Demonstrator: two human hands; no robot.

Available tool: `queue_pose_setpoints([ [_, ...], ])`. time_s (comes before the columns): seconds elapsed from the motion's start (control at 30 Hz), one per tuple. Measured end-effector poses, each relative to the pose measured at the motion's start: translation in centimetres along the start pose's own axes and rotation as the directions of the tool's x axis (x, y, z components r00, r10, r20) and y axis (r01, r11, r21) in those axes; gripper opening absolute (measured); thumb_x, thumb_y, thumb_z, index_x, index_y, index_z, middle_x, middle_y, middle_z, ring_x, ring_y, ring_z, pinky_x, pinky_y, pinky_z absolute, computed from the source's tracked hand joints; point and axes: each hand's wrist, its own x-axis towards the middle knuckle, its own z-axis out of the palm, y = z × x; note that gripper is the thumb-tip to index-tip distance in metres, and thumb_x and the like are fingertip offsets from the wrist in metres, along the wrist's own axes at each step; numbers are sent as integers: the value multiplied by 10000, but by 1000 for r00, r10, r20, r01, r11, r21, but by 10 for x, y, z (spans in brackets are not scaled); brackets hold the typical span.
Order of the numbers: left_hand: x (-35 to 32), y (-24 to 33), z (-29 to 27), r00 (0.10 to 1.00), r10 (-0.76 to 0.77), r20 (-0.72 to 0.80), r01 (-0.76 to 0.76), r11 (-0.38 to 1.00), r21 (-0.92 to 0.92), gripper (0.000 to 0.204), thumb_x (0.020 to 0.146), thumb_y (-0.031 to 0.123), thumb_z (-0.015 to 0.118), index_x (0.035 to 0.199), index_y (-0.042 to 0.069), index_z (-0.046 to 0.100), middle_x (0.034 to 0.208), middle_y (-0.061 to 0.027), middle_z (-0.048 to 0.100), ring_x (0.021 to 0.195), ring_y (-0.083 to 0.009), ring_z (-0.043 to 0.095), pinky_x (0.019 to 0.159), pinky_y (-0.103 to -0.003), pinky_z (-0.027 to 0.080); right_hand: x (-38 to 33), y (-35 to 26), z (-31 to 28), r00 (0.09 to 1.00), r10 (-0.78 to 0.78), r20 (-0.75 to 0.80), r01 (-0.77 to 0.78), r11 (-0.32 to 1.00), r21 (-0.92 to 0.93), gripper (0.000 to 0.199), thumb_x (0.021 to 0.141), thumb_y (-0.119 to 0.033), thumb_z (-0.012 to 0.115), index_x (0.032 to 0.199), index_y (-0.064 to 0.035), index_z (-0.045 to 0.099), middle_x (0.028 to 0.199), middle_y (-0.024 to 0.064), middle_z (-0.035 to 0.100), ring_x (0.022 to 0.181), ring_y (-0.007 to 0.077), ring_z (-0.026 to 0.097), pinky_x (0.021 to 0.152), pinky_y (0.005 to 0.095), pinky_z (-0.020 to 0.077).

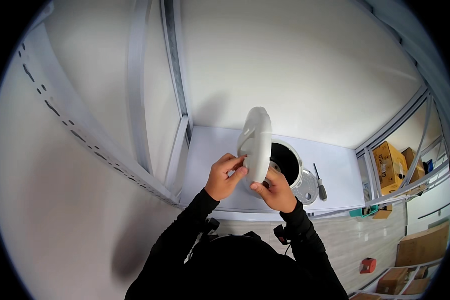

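A thick, round white lid (pixel 261 145) stands tilted nearly on edge above the worktable. My right hand (pixel 277 192) grips its lower rim, thumb on the near side. On the lid's left face, my left hand (pixel 226 176) is closed, with thumb and fingertips at a raised part; whether a small piece is between them cannot be seen. Behind the lid sits a round white appliance body (pixel 299 167) with a dark inside, partly covered by the lid and my right hand. Right of it lie a round, shiny metal plate with holes (pixel 305 189) and a grey-handled screwdriver (pixel 321 190).
The white tabletop (pixel 340 172) is set within pale metal frame posts (pixel 172 65) and against a wall. Farther right, cardboard boxes (pixel 389 167) stand on a rack, with a teal bin (pixel 363 211) below. A red stool (pixel 368 265) is on the floor.
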Motion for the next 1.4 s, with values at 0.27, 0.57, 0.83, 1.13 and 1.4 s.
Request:
queue_pose_setpoints([
  [0.27,-3,-4,-1,995,-86,-43,87,996,7,273,1036,161,676,1182,-64,728,872,-35,631,748,-94,598,673,-254,485,5,-4,4,1000,9,-10,-10,1000,-24,418,975,-191,754,1366,-90,645,1502,177,432,1056,217,652,661,264,568],
  [0.57,-9,-7,1,965,-259,-52,250,959,-132,293,1064,207,647,1065,-73,734,884,-52,676,762,-129,673,679,-276,542,7,-5,13,1000,-30,-4,30,999,27,387,973,-169,750,1332,-59,656,1489,147,472,1052,213,649,650,261,552],
  [0.83,-9,0,4,922,-383,-65,361,906,-220,337,1046,253,683,1026,-80,733,807,-72,724,713,-134,687,654,-275,565,8,-6,21,994,-87,-63,83,995,-63,331,969,-204,754,1258,-53,697,1438,171,530,1107,301,646,683,323,561],
  [1.13,-8,-13,16,955,-229,-187,146,916,-375,327,1041,150,678,1291,-54,622,1078,-81,716,929,-117,690,834,-271,575,11,-13,16,999,-3,-46,-1,996,-93,344,952,-228,777,1229,-42,693,1454,157,549,896,253,691,645,312,544],
  [1.4,-14,-18,22,947,-244,-209,163,926,-342,290,1053,120,649,1283,-56,638,1123,-75,719,1004,-124,695,899,-271,558,9,-12,15,1000,-12,-12,11,994,-105,417,943,-214,777,1316,-62,669,1476,157,526,786,227,662,644,304,535],
])
